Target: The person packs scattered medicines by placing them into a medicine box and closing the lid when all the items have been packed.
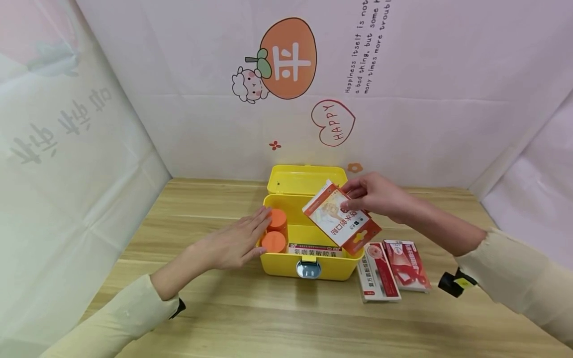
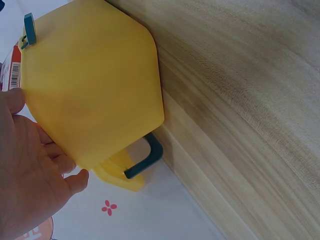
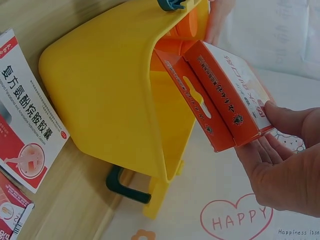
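A yellow lidded storage box [image 1: 331,268] stands on the table with its lid [image 1: 309,180] raised at the back. My right hand [image 1: 380,196] pinches an orange-and-white adhesive bandage box [image 1: 337,216] between thumb and fingers, tilted over the right part of the opening. In the right wrist view, the bandage box [image 3: 220,95] shows its orange hanging flap at the storage box's mouth. Fairly straight fingers of my left hand [image 1: 235,242] rest on the storage box's left rim. Two orange-capped bottles [image 1: 274,242] and a white medicine box [image 1: 313,250] are inside.
On the table, right of the storage box, lie a white-and-red medicine box [image 1: 378,273] and a red box [image 1: 407,263]. A dark green handle [image 2: 147,157] sticks out from the storage box. Printed white sheeting [image 1: 206,129] hangs behind and at both sides.
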Tool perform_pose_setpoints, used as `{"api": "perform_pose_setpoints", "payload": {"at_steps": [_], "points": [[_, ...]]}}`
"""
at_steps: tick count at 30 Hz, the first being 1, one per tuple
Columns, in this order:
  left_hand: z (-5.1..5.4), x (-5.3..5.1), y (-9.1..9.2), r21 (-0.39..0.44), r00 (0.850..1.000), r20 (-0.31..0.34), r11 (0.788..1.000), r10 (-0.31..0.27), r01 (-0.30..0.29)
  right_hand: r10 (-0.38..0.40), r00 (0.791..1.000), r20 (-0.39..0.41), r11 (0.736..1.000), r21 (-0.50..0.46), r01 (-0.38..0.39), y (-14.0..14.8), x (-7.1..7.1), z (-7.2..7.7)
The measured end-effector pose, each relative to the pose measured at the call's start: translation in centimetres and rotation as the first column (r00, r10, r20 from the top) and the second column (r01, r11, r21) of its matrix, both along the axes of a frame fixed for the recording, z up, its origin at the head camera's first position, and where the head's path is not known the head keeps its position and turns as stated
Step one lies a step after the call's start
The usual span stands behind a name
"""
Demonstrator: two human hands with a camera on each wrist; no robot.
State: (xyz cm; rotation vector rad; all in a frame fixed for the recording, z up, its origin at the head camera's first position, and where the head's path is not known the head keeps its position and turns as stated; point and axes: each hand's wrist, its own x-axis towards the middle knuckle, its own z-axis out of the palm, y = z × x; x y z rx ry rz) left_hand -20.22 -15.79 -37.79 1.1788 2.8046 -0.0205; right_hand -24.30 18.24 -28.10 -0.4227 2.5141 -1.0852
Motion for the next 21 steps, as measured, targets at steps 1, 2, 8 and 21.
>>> {"api": "perform_pose_setpoints", "payload": {"at_steps": [1,2,8,21], "points": [[0.0,0.0,0.0,0.0,1.0,0.0,1.0,0.0,0.0,0.003,1.0,-0.002,1.0,0.005,-0.003,-0.1,0.0,0.0],[0.0,0.0,0.0,0.002,1.0,0.0,1.0,0.001,-0.001,0.008,1.0,-0.006,1.0,0.01,-0.008,-0.2,-0.1,0.0],[0.0,0.0,0.0,0.009,1.0,0.002,1.0,0.004,-0.004,0.051,0.997,-0.059,0.998,0.051,-0.048,-1.1,-0.6,-0.4],[0.1,0.0,-0.1,0.016,1.0,0.0,1.0,-0.002,0.002,0.143,0.986,-0.083,0.974,0.189,-0.125,-3.3,-1.9,-1.4]]}}
